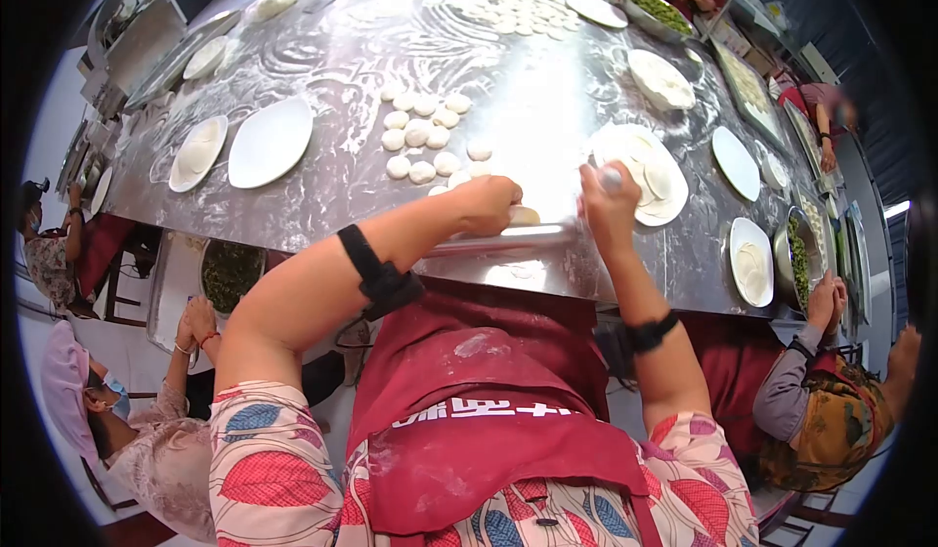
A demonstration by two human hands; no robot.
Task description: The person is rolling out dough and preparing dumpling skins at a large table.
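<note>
We see the left hand [489, 205] curled low over the steel table [362, 195], its fingers bent and close together against a small piece of dough [525, 216] that lies near the front edge; we cannot tell whether they are clamped on it or only resting there. The right hand [611, 213] is raised just to the right of that dough, and its fingers are wrapped around a rounded object [611, 178] whose pale end shows between thumb and knuckles, the rest being hidden by the palm. Beyond the left hand we find a cluster of dough balls [416, 134], set out in loose rows on the floury metal, the nearest of them almost at the knuckles. Just past the right hand sits a white plate [674, 205] bearing flat rounds of dough [653, 171] that overlap one another, while well off to the left we see a bare white dish [271, 144] next to a narrower one with a pale round on it. Below the wrists hangs a dark red apron [479, 342] dusted with flour, and on our left a co-worker in a pink head covering [66, 381] sits near a bowl of chopped greens [232, 275]
</note>
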